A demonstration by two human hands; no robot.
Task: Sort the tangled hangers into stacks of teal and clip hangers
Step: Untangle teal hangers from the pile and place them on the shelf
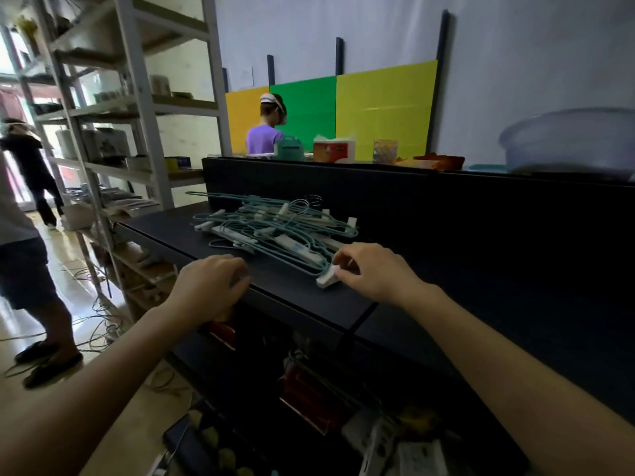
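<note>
On the dark surface (292, 298), in the head view, the hangers (275, 228) are heaped in one tangle; no sorted stacks are seen, so sorting is judged barely begun. A white clip (328, 279) at the near end is pinched by fingers of the right hand (374, 273); the left hand (209, 283) is rested at the edge, fingers loosely curled, empty.

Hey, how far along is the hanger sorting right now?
Nothing looks sorted yet: the teal hangers and clip hangers lie tangled together on the dark table, with no separate stacks in sight. In hand: the right hand pinches a white clip at the tangle's near end; the left hand rests at the table edge. Left: all the separating and stacking.
</note>
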